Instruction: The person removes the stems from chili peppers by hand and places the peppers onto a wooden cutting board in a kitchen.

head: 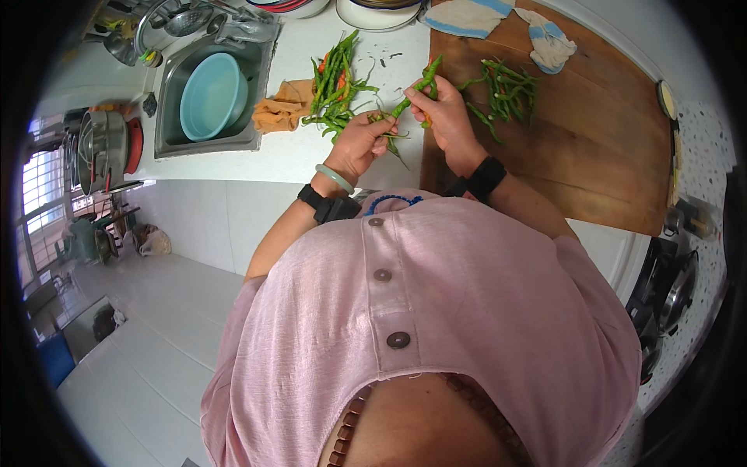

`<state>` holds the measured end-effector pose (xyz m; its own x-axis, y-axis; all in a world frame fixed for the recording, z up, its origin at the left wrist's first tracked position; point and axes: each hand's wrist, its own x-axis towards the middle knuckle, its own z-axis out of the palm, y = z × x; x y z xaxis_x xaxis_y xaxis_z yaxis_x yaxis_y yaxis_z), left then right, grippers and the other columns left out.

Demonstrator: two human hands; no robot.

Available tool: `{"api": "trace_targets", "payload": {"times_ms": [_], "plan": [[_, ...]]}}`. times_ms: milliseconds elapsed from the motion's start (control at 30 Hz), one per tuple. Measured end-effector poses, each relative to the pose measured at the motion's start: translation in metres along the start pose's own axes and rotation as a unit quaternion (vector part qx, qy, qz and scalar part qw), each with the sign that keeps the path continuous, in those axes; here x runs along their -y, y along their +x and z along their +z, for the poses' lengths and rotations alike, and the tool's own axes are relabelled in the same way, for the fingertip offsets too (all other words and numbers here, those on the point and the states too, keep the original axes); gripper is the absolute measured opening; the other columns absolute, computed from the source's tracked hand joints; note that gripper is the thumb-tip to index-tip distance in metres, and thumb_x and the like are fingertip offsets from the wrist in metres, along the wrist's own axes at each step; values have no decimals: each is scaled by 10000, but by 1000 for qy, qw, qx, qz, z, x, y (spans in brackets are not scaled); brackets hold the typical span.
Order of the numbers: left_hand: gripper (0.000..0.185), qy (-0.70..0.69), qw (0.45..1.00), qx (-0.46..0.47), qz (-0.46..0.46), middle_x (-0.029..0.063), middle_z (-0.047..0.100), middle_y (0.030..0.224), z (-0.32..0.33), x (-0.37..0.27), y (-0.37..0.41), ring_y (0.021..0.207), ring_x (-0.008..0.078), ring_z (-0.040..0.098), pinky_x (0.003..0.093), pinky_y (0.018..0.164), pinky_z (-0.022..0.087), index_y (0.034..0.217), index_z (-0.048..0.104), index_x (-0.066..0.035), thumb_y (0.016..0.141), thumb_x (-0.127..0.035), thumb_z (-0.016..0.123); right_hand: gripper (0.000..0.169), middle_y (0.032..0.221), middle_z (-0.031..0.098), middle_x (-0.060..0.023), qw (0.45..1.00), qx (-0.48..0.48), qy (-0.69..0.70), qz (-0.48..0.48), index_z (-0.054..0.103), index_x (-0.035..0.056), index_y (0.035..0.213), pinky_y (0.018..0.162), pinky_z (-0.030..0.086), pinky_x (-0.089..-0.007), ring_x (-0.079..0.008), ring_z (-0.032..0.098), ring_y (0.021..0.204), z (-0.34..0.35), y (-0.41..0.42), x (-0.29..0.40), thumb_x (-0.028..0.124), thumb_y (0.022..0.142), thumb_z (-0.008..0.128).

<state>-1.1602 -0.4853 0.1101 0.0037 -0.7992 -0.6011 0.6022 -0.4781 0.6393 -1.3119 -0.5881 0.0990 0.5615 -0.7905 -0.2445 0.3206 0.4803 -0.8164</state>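
My left hand [366,140] pinches the stem end of a green chili pepper [401,107], with thin stems showing below its fingers. My right hand [440,111] grips the same pepper near its middle and also holds more green peppers [433,69], one partly orange-red. Beyond my left hand, a heap of green chili peppers [338,82] with a few red ones lies on the white countertop [292,157]. Right of my right hand, a second, smaller pile of green peppers [510,87] rests on a brown wooden board [583,152].
A light blue basin [213,96] stands in the steel sink [169,146] at left. An orange-brown cloth [285,110] lies between sink and peppers. White-and-blue cloths [551,46] lie on the board's far edge, near stacked plates [376,17]. A stove with a pan [681,292] is at far right.
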Motion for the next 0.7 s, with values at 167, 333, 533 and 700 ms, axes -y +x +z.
{"api": "trace_targets", "payload": {"times_ms": [167,333,533,700], "plan": [[118,215,970,-69,88,16,599,755,11,7,3,575,52,443,206,505,345,878,601,-30,934,-133,613,146,750,511,11,997,-61,-13,-36,557,58,885,486,362,-220,-86,492,574,-5,-11,-2,61,871,702],[161,327,921,-2,213,-26,576,795,19,13,7,700,46,483,190,611,378,915,604,-30,968,-179,578,155,720,543,-31,988,-108,99,37,555,39,849,465,369,-243,-105,499,550,-23,-16,-5,70,856,707],[145,307,933,89,164,-36,544,793,32,-3,-14,721,39,469,194,643,377,928,588,-56,969,-194,572,151,715,532,-24,966,-146,186,101,549,48,854,475,396,-243,-112,506,554,-42,-25,0,107,877,687],[135,128,985,21,115,-26,553,802,-2,-11,-15,660,28,441,175,556,334,924,591,-85,977,-207,574,238,763,570,-43,954,-214,-201,-58,572,38,894,548,436,-285,-143,549,622,-86,-24,44,209,838,728]]}}
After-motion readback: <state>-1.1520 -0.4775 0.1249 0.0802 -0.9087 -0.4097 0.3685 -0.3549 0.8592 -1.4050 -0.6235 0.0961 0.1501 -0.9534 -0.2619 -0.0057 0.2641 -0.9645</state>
